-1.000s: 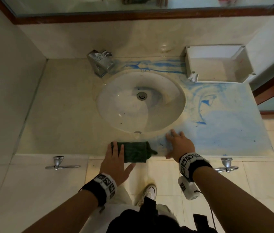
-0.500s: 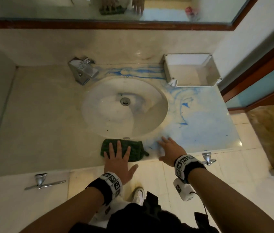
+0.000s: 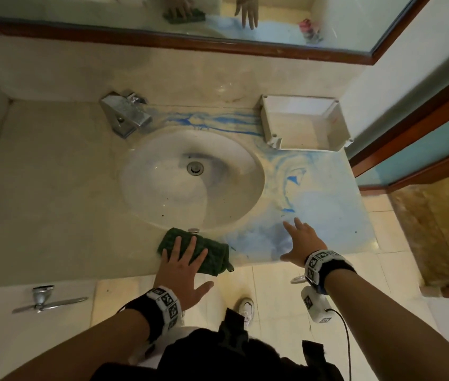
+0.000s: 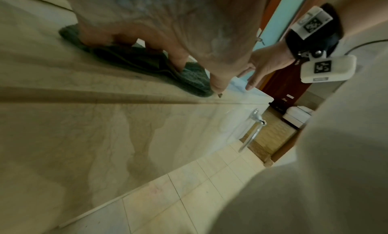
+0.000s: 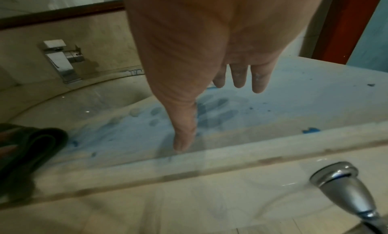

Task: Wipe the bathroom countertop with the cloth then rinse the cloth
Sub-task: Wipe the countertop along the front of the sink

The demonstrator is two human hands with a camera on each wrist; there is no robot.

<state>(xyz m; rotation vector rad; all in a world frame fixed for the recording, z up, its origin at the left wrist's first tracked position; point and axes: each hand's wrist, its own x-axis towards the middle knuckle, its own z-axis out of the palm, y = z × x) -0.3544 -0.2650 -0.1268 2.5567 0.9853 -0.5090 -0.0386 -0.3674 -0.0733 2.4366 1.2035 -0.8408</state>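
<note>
- Head view: left hand (image 3: 183, 273) lies flat on the green cloth (image 3: 209, 255), fingers straight & spread, thumb out to the side off the cloth. Cloth sits folded at the front edge of the countertop (image 3: 53, 202), just in front of the sink (image 3: 193, 180), touching neither the drain nor the faucet (image 3: 125, 116).
- Right hand (image 3: 301, 247) is over the blue-stained area (image 3: 325, 215) near the front edge, right of the sink; fingers straight, a bit spread, holding nothing. Can't tell from here if palm touches the top.
- White tray (image 3: 339, 125) stands at the back right corner of the countertop, blue streaks between it & the faucet. Mirror (image 3: 273, 26) above reflects both hands & the cloth.
- Left wrist view: fingers (image 4: 178, 58) press down into the cloth (image 4: 193, 78), which lies right at the counter's front edge. Right hand (image 4: 264, 66) seen beyond, fingers pointing down at the top; wrist band w/ marker & camera unit on it.
- Towel ring (image 4: 252, 131) hangs on the counter's front face, tiled floor below.
- Right wrist view: right hand (image 5: 210, 55) hangs above the blue-stained top, fingers (image 5: 259, 81) straight, slightly apart, thumb pointing down twd the front edge; tips look clear of the surface. Smudged prints in the blue under it.
- Cloth (image 5: 31, 146) at far left on the front edge, well apart from this hand. Faucet (image 5: 63, 61) at back left, chrome fitting (image 5: 344, 186) below the front edge.
</note>
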